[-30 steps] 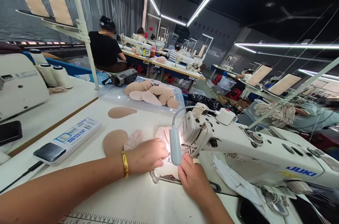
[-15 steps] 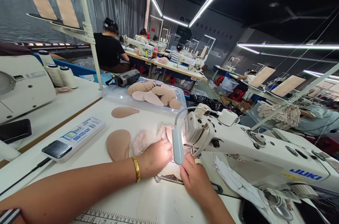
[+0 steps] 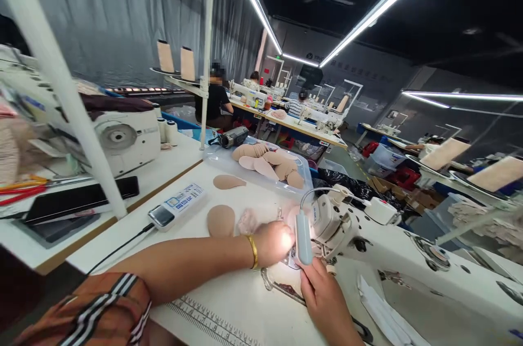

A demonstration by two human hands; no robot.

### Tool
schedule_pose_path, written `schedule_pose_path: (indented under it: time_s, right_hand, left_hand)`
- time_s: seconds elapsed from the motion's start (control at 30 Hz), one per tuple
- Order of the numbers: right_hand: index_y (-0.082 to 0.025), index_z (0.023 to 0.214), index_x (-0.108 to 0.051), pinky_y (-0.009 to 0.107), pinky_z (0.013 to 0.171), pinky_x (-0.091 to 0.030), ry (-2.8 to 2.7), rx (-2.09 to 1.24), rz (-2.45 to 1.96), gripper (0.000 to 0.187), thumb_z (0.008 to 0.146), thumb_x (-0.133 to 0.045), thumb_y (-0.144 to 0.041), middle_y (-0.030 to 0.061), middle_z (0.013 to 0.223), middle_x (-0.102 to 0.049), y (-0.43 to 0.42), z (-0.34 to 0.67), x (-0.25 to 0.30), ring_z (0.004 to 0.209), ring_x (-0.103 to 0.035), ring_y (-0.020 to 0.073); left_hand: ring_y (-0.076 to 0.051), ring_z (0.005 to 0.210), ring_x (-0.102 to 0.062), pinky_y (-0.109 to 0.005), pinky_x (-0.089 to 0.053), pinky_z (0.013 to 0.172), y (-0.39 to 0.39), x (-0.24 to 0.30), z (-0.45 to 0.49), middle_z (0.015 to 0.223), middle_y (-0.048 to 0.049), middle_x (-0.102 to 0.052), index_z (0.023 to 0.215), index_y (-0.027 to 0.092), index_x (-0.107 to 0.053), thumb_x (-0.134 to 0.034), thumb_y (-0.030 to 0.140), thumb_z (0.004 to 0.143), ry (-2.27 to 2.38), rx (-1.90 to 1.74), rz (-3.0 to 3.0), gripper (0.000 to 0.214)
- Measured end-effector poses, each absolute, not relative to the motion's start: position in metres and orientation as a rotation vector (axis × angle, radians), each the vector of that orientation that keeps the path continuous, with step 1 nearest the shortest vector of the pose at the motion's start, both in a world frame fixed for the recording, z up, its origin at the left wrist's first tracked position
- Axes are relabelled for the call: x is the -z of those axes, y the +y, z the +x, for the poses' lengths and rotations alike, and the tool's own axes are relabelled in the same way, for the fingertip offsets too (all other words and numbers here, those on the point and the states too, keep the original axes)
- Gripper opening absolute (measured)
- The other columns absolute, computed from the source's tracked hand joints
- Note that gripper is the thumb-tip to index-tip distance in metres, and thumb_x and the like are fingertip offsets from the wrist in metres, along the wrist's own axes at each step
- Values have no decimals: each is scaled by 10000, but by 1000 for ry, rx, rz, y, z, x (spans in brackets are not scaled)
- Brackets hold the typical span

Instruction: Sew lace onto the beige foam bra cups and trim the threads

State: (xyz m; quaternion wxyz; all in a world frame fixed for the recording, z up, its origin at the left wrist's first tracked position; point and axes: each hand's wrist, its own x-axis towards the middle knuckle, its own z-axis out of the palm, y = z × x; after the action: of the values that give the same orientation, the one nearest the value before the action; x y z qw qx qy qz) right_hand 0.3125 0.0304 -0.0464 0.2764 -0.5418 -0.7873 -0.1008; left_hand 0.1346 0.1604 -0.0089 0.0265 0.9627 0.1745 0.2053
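My left hand [image 3: 274, 242], with a gold bangle on the wrist, lies closed over pale pink lace fabric [image 3: 247, 220] beside the needle of a white sewing machine [image 3: 368, 242]. My right hand [image 3: 324, 297] rests at the machine's front, fingers bent against the fabric under the small lamp [image 3: 303, 237]. A tan foam cup [image 3: 220, 220] is joined to the lace at its left. The fingertips of both hands are partly hidden by the lamp and its glare.
A second tan cup [image 3: 229, 181] lies farther back, before a clear tray [image 3: 229, 163] of several cups. A white control box [image 3: 175, 205], a black phone [image 3: 81, 199], another machine [image 3: 122, 139] and a white pole [image 3: 61, 79] stand left. Other people sew behind.
The camera has pulled back and turned left, so more of the left bench shows. Both hands have stayed at the needle, with the left hand edging closer to the lamp.
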Motion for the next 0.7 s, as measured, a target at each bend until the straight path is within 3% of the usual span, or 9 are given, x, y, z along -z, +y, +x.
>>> schedule_pose_path:
  time_s: [0.17,0.3,0.43,0.53,0.6,0.67,0.7]
  right_hand:
    - [-262,1063,-641,287,452,-470,-2158,326,-1255,221,1015,-441,-180,40,808,-685,34,322,56,573,-661,200]
    - [-261,1101,-630,284,453,-494,-2165,342,-1191,219,1011,-451,-172,39,822,-695,38,329,64,598,-691,202]
    - [-258,1129,-643,314,521,-530,-2155,371,-1233,224,1023,-454,-197,44,820,-697,36,329,60,637,-692,222]
    - [-255,1165,-659,366,644,-568,-2208,371,-1161,220,1028,-490,-223,68,853,-707,13,313,44,734,-684,251]
    - [-258,1303,-624,374,681,-567,-2290,246,-1123,322,1006,-535,-168,89,942,-722,-14,290,33,787,-671,253]
    - [-249,1440,-536,379,741,-575,-2396,-29,-971,481,982,-557,-106,101,1002,-735,-47,257,28,860,-679,255]
    - [-249,1488,-489,375,764,-577,-2457,-222,-879,541,978,-544,-79,104,1041,-743,-62,239,31,892,-682,251]
  left_hand:
    - [-223,990,-713,-407,-631,842,209,-56,89,1227,-93,-697,1255,168,-658,-653,330,1030,1180,-756,2589,278]
    - [-194,847,-700,-329,-594,739,239,-130,11,1007,-67,-719,1156,131,-651,-549,236,1050,1532,-1054,2372,181]
    - [-237,918,-670,-375,-543,869,229,-175,-69,940,-64,-693,1113,154,-628,-502,106,972,1782,-1235,2303,195]
    - [-351,1175,-593,-530,-403,1090,193,-174,-105,1076,-114,-695,1072,160,-650,-600,118,928,1845,-1192,2352,158]
    - [-383,1313,-509,-567,-306,1163,156,-158,-117,1225,-133,-663,1140,153,-646,-617,164,945,1793,-1111,2408,197]
    - [-351,1167,-599,-527,-412,1070,111,-135,-123,1185,-129,-689,1189,173,-651,-575,287,1008,1474,-878,2534,227]
    - [-297,1047,-655,-445,-481,985,88,-121,-125,1100,-81,-725,1147,212,-679,-572,330,1018,1321,-746,2549,205]
